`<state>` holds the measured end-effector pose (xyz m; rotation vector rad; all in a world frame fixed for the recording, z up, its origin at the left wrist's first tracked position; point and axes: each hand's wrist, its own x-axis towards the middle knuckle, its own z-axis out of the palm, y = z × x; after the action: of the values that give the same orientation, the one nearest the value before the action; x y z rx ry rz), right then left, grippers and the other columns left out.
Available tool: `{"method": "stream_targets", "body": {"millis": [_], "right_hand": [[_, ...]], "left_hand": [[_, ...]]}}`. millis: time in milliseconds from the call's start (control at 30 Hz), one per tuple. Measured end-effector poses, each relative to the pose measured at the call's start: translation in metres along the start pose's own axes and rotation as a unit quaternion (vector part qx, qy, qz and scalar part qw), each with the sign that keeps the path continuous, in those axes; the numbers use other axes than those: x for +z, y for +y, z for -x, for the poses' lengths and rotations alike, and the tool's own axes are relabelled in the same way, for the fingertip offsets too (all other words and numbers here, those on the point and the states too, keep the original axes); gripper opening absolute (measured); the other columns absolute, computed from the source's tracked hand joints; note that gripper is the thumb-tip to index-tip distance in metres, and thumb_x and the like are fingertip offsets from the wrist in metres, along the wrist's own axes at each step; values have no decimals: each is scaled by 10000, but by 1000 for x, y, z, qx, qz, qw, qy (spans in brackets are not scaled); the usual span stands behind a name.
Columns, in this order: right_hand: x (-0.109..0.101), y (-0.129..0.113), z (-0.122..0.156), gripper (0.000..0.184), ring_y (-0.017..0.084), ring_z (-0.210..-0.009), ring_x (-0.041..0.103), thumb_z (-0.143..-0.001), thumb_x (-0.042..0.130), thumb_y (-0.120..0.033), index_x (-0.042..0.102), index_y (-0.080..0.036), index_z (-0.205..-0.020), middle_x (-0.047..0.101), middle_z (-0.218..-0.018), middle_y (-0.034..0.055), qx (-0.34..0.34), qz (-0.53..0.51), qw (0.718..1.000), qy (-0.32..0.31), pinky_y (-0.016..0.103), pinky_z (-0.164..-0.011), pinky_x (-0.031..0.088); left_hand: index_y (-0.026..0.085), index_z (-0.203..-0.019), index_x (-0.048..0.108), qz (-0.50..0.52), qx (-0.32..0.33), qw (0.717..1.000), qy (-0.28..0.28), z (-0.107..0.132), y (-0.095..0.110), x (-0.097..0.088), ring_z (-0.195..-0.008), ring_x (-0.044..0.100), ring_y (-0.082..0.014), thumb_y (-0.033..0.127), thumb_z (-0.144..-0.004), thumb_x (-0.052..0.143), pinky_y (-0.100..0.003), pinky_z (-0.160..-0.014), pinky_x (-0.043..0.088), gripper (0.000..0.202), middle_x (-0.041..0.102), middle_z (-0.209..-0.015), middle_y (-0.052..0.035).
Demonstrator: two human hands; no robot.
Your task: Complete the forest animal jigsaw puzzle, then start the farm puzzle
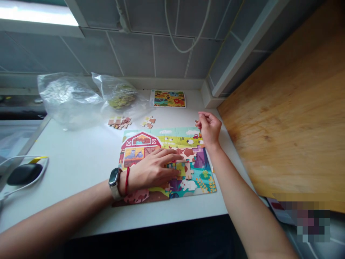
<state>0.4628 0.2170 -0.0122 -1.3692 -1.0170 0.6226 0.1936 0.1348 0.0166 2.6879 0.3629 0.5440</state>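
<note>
A farm-scene jigsaw puzzle [206,183], with a red barn, a cow, sheep and a white rabbit, lies mostly assembled on the white table. My left hand [155,167] rests palm down across its middle, fingers stretched to the right and touching pieces near the cow; it hides part of the picture. Past the puzzle's upper right corner, my right hand [211,128] is closed with curled fingers. A small brown puzzle piece [196,123] shows at its fingertips, largely covered by them. Behind the puzzle are a pile of loose pieces [120,123] and a smaller group of pieces [148,122].
Two clear plastic bags [70,104] sit at the back left, one with greenish pieces [122,97] inside. A jungle picture card [169,98] lies near the wall. A black oval device [24,174] with a white cable is far left. A wooden panel [291,108] rises on the right.
</note>
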Motion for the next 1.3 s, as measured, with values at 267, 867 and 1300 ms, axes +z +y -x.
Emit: {"method": "stream_targets", "body": {"millis": [267,867,1300], "right_hand": [[0,0,0,286,120,-491,587,-857,718,-459,753,-191,-954,617,-569,-49,-6,0,1000,-5,235,-485,452],[1,-2,1,284,113,-487,589,-827,754,-457,756,-190,-925,620,-544,-59,2,-13,1000,-1,220,-482,451],[1,1,0,290,116,-509,605,-845,745,-454,762,-186,-953,622,-580,-53,-4,11,1000,-7,217,-483,462]], "left_hand": [[232,-1254,745,-3,-66,998,12,3,2,1,-1419,533,-325,373,-1036,678,-523,-1153,501,269,601,-1541,-112],[233,-1169,712,69,-182,981,14,2,17,3,-1583,321,-442,391,-810,897,-680,-1244,379,434,440,-1654,-128],[236,-1216,693,37,-216,976,14,14,14,-1,-1578,334,-420,471,-846,844,-693,-1276,304,464,462,-1634,-130]]}}
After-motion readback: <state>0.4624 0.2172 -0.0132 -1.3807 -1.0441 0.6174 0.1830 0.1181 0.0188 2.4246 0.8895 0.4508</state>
